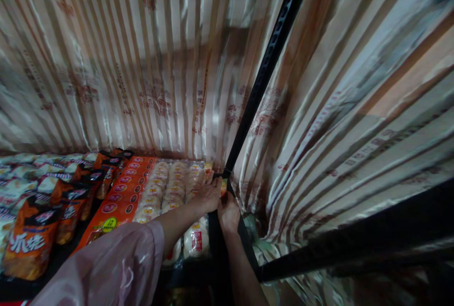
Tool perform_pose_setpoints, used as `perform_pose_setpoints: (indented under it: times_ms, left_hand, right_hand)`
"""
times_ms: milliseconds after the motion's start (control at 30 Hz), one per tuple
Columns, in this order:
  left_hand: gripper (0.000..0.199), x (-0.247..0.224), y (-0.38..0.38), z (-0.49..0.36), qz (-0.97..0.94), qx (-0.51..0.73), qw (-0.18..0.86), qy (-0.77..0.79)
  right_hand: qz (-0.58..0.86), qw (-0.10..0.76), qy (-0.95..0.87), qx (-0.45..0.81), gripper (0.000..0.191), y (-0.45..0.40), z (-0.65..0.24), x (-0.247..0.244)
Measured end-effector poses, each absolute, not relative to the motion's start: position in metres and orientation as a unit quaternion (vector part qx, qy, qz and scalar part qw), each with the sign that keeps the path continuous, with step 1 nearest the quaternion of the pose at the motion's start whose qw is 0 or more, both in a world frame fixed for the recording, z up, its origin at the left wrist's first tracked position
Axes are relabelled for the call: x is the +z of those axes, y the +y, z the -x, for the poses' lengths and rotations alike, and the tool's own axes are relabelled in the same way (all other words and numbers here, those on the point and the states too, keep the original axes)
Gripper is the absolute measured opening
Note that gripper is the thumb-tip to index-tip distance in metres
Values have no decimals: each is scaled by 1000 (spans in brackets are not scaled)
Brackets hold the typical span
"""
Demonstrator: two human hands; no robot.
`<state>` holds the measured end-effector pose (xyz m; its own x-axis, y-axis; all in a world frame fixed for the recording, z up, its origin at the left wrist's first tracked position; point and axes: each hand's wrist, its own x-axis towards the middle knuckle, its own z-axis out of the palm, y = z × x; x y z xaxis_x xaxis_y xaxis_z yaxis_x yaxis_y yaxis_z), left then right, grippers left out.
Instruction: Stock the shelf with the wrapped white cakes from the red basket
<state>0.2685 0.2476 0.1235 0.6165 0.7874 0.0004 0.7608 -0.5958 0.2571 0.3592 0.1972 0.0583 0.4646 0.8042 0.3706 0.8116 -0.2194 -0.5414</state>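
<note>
At the far right corner of the shelf, my two hands are close together. My right hand (229,213) has its fingers curled at a small orange-and-yellow packet (223,187), which is only partly visible. My left hand (209,195) reaches across from the left, its fingers stretched out beside that packet. Under and beside the left hand lie rows of clear-wrapped, pale round food packs (175,180), some bearing red-and-yellow labels. The nearest pack (196,240) has a red label. My left forearm hides part of these rows.
An orange printed sheet (127,187) lies left of the rows. Orange-and-black snack bags (31,240) and white bags (21,185) fill the shelf's left. A black slotted post (262,76) rises at the corner. Striped, pleated curtains (159,60) hang behind and to the right.
</note>
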Motion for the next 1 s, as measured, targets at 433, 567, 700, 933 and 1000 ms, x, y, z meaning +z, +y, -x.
perform_pose_setpoints:
  times_ms: [433,567,700,933,1000]
  left_hand:
    - [55,107,280,-265,-907,28,18,419]
    - [54,99,286,-262,-913,25,-7,406]
    - [52,95,288,-259,-915,39,-31,401]
    - [50,92,287,-259,-912,51,-14,408]
    - [50,95,286,-259,-912,45,-13,408]
  right_hand:
    - [781,385,-491,-20,34,255,-367,44]
    - [775,399,-490,-17,36,266,-369,43]
    - [768,419,-485,-1,30,277,-370,43]
    - [766,390,-511,11,13,285,-369,45]
    - [769,378,-515,14,14,285,-369,46]
